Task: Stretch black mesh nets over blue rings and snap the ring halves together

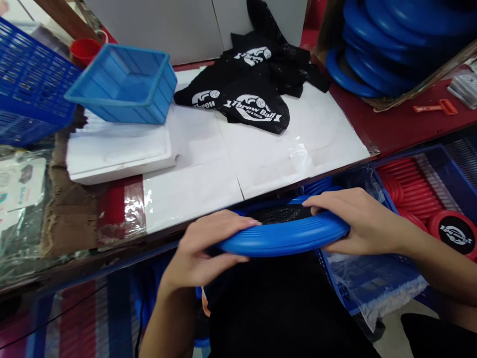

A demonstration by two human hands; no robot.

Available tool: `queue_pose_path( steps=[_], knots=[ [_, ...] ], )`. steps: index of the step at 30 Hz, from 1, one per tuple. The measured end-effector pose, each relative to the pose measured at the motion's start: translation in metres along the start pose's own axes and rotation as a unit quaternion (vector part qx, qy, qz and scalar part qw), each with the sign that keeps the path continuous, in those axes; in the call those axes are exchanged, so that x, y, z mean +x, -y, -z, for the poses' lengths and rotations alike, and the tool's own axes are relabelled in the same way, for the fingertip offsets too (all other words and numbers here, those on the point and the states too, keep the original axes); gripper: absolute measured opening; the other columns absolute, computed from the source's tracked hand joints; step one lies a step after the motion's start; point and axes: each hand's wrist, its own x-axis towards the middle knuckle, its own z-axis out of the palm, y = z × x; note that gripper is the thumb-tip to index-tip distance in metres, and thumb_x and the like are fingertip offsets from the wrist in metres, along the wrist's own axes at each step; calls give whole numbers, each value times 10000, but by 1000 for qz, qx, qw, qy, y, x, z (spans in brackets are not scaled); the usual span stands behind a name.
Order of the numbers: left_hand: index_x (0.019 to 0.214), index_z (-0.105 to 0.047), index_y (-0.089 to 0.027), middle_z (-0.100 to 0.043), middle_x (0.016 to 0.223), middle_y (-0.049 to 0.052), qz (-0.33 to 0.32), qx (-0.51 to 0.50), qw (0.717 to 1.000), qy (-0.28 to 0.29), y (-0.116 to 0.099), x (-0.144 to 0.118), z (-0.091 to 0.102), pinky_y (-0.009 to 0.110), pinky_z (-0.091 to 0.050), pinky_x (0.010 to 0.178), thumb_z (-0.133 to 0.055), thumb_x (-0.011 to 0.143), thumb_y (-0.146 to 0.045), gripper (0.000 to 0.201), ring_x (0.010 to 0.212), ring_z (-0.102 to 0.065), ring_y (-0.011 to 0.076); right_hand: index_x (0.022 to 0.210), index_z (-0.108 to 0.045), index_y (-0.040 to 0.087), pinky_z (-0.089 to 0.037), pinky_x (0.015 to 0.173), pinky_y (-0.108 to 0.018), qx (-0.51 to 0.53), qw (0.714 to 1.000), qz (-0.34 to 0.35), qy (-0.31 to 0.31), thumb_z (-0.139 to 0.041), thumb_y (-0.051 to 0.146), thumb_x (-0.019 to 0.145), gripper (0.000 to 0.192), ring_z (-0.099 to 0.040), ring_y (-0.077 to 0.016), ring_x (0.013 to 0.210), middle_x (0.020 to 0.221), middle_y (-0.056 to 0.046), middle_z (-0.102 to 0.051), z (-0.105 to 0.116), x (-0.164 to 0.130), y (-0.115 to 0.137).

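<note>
Head view only. A blue ring (283, 238) with a black mesh centre was gripped at both ends, held edge-on just below the near edge of the surface (231, 164), over the person's lap. The left hand (203, 248) was closed on the ring's left end, fingers curled over the top rim, thumb beneath. The right hand (357, 219) was closed on the right end, fingers laid across the top; its thumb was hidden behind the rim. Most of the mesh centre was masked by the near rim, and how it sat in the ring could not be told.

The surface was covered with white sheets under clear film. On it were seen a pile of black mesh bags (257, 89) printed "Throw Ball", a light blue tray (126, 82) resting on a white foam slab (119, 154), and a red cup (85, 50) partly hidden behind the tray. A dark blue basket (30, 84) was cut off at the left edge. A cardboard box of stacked blue rings (380, 44) was cut off at the top right, with an orange tool (434, 107) beside it. At lower right, red discs (413, 194) were stacked in a blue crate (454, 169), only partly in frame. Packets at far left were too blurred to be read.
</note>
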Motion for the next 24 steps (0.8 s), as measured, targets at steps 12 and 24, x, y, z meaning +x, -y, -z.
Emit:
queue_pose_path(
  steps=[12, 24],
  knots=[
    [1494, -626, -194, -804, 1281, 138, 11, 104, 994, 31, -9, 3, -15, 355, -653, 1005, -752, 1018, -277, 500, 1144, -793, 249, 1238, -669, 173, -553, 725, -311, 15, 1000, 21, -1, -671, 470, 1040, 357, -751, -218, 835, 997, -87, -785, -6, 3, -6],
    [1464, -644, -188, -819, 1243, 136, 7, 126, 992, 20, 0, -3, -23, 367, -674, 963, -771, 1005, -394, 519, 1097, -814, 255, 1343, -611, 127, -620, 794, -368, -4, 997, 69, -45, -553, 406, 1108, 370, -753, -250, 913, 1058, -139, -786, -26, 0, 4]
  ],
)
